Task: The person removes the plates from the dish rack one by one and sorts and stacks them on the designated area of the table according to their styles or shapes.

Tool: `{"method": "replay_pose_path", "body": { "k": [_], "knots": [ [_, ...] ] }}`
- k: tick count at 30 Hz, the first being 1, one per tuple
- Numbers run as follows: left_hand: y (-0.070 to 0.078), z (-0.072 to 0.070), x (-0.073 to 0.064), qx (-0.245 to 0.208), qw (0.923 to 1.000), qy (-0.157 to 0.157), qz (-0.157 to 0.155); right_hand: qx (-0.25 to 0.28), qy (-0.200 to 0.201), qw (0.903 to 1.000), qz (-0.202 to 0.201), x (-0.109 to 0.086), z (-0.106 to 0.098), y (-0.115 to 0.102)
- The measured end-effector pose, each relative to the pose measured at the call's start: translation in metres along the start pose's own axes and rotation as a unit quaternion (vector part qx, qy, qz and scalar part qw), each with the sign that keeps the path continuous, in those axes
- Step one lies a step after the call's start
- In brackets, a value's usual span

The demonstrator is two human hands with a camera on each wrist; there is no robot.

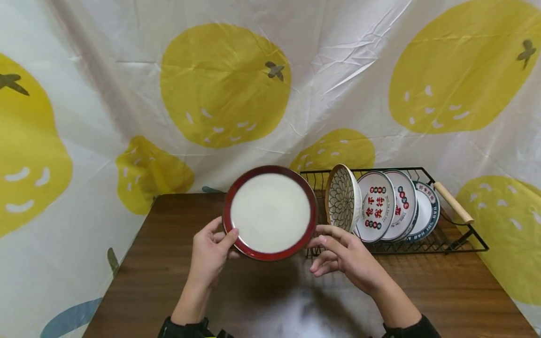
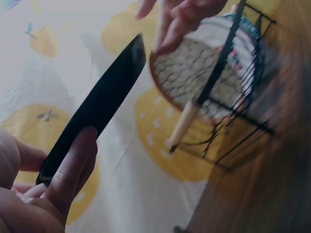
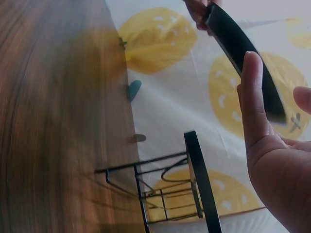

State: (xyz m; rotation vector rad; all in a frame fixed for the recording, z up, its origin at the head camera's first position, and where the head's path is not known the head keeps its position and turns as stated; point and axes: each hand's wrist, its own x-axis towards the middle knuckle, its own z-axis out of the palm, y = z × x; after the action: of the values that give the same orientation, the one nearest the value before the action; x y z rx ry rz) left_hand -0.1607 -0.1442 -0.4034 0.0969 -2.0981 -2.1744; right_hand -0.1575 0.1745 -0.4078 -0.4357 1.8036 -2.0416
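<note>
A round plate with a white middle and a dark red rim is held up over the table, its face toward the head camera. My left hand grips its lower left edge, thumb on the front rim and fingers behind. At the opposite edge is my right hand, its fingers loosely spread and its fingertips right at the rim. In the left wrist view the plate appears nearly edge-on, with a dark underside. The right wrist view shows the same dark side of the plate beyond the right fingers.
A black wire dish rack with a wooden handle stands at the right. In it a patterned bowl leans beside several upright plates. The wooden table meets a fruit-print cloth behind.
</note>
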Motion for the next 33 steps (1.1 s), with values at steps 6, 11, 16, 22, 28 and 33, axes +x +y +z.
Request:
{"method": "replay_pose_path", "body": {
  "k": [6, 11, 16, 22, 28, 33],
  "knots": [
    [0.007, -0.034, 0.027, -0.020, 0.9962, 0.085, 0.008, -0.023, 0.016, 0.9995, -0.013, -0.010, -0.014, -0.002],
    [-0.003, -0.065, 0.047, -0.015, 0.9896, 0.143, -0.010, -0.040, 0.031, 0.9983, -0.028, -0.017, -0.026, -0.004],
    [-0.016, -0.093, 0.059, -0.029, 0.9821, 0.183, -0.034, -0.061, 0.040, 0.9968, -0.033, -0.020, -0.032, -0.008],
    [-0.033, -0.109, 0.067, -0.019, 0.9729, 0.224, -0.056, -0.089, 0.057, 0.9938, -0.035, -0.026, -0.042, -0.010],
    [-0.047, -0.117, 0.072, -0.026, 0.9670, 0.241, -0.080, -0.095, 0.068, 0.9922, -0.042, -0.030, -0.049, -0.011],
    [-0.060, -0.121, 0.079, -0.031, 0.9630, 0.248, -0.101, -0.114, 0.098, 0.9879, -0.039, -0.029, -0.048, -0.013]
  ]
}}
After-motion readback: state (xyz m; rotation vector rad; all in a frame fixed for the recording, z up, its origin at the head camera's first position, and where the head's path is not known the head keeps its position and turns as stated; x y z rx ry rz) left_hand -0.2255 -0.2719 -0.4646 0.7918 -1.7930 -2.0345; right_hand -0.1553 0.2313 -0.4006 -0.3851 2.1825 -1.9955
